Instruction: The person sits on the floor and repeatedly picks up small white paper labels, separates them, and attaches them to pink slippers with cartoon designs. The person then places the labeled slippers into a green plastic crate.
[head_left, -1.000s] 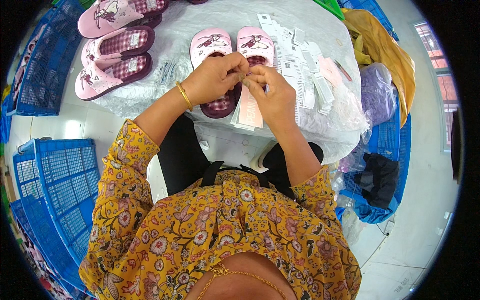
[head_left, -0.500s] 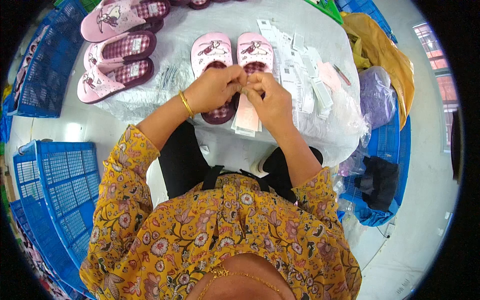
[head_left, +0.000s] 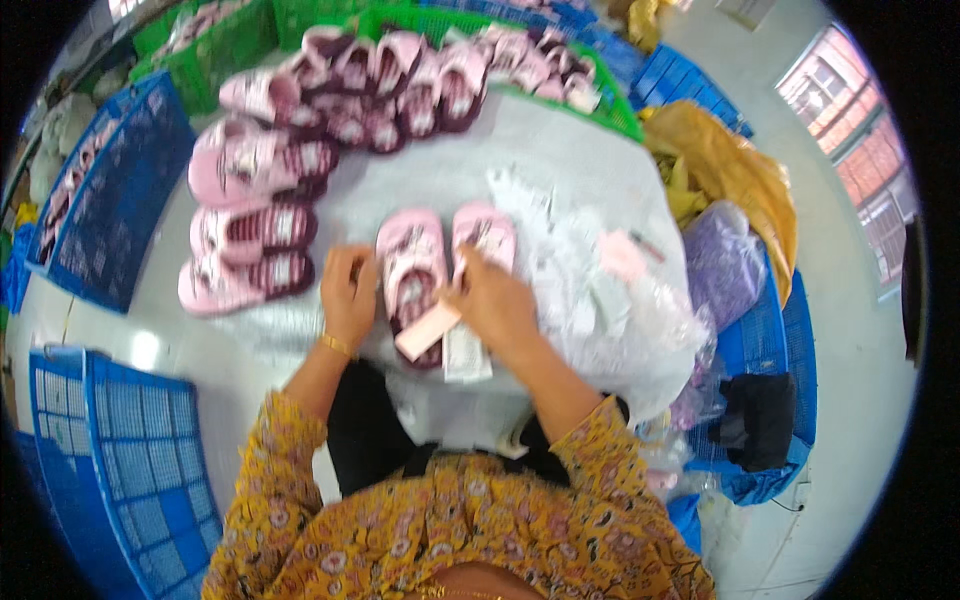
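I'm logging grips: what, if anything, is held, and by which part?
Blurry: right hand possibly pinches the pink paper tag by its upper end; left hand, cannot tell.

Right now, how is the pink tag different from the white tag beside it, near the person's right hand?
Colour: the pink tag is pale pink, while the white tag is mostly white with faint grey marks.
Pose: the pink tag slants across the left slipper of the centre pair, while the white tag points nearly straight toward the person.
Both are roughly rectangular and sit close to the right hand.
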